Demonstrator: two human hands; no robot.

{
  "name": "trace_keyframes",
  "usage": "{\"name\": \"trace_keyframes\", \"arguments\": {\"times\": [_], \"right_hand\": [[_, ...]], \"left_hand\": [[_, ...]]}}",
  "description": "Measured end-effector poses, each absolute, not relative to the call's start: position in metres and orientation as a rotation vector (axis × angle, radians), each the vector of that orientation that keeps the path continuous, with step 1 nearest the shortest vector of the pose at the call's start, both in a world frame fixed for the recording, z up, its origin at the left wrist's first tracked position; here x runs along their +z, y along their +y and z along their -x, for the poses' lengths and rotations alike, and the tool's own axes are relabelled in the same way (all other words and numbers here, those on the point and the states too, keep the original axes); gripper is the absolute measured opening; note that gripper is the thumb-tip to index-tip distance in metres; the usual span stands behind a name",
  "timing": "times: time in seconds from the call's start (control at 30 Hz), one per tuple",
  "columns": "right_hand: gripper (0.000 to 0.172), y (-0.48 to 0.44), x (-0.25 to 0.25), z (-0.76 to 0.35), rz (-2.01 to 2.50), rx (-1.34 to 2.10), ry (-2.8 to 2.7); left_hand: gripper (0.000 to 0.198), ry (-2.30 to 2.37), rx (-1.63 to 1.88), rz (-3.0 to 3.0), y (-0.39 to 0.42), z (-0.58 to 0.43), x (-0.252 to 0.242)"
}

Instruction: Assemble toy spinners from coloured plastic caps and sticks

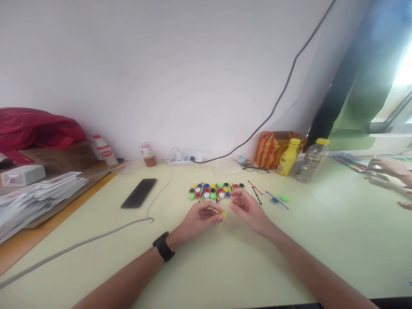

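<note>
Over the middle of the table, my left hand [206, 216] pinches a small yellow piece [223, 214] between thumb and fingertips. A thin yellow stick [220, 227] runs up from there towards my right hand [247, 210], whose thumb and fingers close at its upper end. Just behind my hands lie rows of small round coloured pieces [198, 189], with bundles of thin coloured sticks [217, 193] across them. To the right are a red stick [255, 187], a black stick [256, 195], a blue stick [281, 203] with a blue round piece, and a green round piece [284, 198].
A black phone [139, 193] and a grey cable [96, 240] lie left. Along the wall stand a power strip [185, 160], a drink bottle [148, 154], glasses [255, 169], a yellow bottle [289, 158] and a clear bottle [311, 162]. Another person's hand [388, 167] is far right.
</note>
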State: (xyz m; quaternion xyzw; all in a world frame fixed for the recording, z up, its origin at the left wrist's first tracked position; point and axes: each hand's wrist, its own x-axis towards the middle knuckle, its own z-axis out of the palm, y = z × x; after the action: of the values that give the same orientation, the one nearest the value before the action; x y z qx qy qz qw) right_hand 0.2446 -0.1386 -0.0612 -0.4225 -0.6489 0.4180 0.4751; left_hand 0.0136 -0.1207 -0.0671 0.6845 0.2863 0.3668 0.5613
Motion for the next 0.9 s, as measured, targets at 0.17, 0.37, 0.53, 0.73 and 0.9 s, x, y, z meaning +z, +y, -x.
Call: {"name": "trace_keyframes", "arguments": {"times": [0.17,0.37,0.53,0.73,0.9], "right_hand": [[0.034,-0.140,-0.062,-0.247,1.087,0.822,-1.753],[0.051,-0.149,-0.065,-0.244,1.025,0.869,-1.767],[0.067,-0.147,-0.059,-0.248,1.014,1.159,-1.849],[0.061,-0.145,-0.054,-0.245,0.974,1.198,-1.787],[0.044,-0.145,-0.058,-0.240,1.011,1.130,-1.800]], "left_hand": [[0.034,0.762,0.938,-1.600,-0.113,-0.011,-0.072],[0.029,0.760,0.927,-1.530,-0.113,-0.012,-0.070],[0.029,0.764,0.939,-1.502,-0.114,-0.014,-0.070],[0.028,0.739,0.929,-1.499,-0.114,-0.013,-0.069],[0.027,0.702,0.922,-1.485,-0.113,-0.013,-0.071]]}}
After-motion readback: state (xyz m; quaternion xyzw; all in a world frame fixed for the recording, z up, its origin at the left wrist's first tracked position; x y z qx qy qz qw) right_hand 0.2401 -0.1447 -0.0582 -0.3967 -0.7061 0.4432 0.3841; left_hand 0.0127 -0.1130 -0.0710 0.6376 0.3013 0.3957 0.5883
